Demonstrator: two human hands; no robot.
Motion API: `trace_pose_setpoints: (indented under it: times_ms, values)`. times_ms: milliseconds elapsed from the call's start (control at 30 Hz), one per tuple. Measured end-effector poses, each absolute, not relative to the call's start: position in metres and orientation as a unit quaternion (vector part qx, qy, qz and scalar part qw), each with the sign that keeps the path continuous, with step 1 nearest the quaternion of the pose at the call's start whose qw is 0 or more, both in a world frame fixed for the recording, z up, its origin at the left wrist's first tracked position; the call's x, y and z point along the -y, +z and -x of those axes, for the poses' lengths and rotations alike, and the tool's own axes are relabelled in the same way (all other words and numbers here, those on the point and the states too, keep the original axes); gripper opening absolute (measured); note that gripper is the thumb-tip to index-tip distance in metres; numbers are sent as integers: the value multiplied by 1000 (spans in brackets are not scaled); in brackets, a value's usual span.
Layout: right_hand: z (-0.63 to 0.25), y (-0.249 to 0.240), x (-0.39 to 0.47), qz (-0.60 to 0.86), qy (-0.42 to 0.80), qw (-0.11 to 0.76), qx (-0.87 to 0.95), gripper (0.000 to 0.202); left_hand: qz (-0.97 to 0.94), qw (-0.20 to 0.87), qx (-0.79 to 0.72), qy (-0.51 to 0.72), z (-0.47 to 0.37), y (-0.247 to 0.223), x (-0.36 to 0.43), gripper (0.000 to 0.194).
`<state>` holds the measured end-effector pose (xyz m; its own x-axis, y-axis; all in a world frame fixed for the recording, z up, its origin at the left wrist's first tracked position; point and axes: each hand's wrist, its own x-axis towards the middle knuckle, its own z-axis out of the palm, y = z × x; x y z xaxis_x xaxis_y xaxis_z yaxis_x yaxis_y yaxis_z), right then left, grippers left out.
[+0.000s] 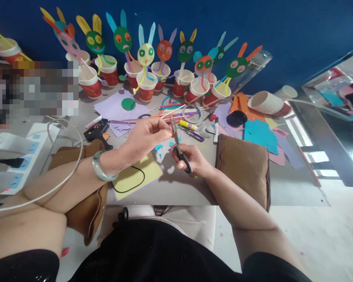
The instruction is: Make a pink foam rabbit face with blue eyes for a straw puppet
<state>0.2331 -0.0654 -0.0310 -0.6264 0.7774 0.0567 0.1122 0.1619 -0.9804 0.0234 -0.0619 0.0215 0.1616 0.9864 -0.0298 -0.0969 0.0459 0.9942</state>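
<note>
Left hand (148, 135) pinches a small orange scrap (173, 134) between thumb and fingertips; mostly covered, so can't tell its outline. Right hand (195, 158) grips metal scissors with black handles (177, 146), fingers wrapped around the loops. Blades look narrowly parted, too fine to be sure.

Key relation: scrap sits at the left fingertips, right at the blades. Can't tell if it's touching or just overlapping in this view. Scissors' long axis runs forward from the right hand, leaning slightly left, tips just past the left fingertips. Left hand is nearer the scrap; right hand sits lower right, closer to the body, meeting it only via the blades. Scrap's own long axis: unreadable.

Around: both hands are above the grey bench (170, 194). Bright blue paper bits (159, 147) lie below, between the hands. Pale yellow rectangular sheet (153, 172) is nearer the body, below the left hand. Green paper disc (128, 103) on lilac paper, forward-left of the left hand. Black glue gun (97, 130) left of it. Brown fabric cushion (242, 168) right of the right hand.
</note>
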Motion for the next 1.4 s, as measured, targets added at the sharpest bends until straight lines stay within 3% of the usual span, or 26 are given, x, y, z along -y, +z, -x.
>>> trace_pose_setpoints:
  times_ms: [1133, 1400]
  values:
    - [-230, -31, 65, 337, 565, 303, 689, 71, -513, 562, -434, 482, -24, 24, 64, 12]
    - [-229, -34, 65, 369, 567, 411, 611, 60, -567, 529, -464, 430, -20, 21, 64, 16]
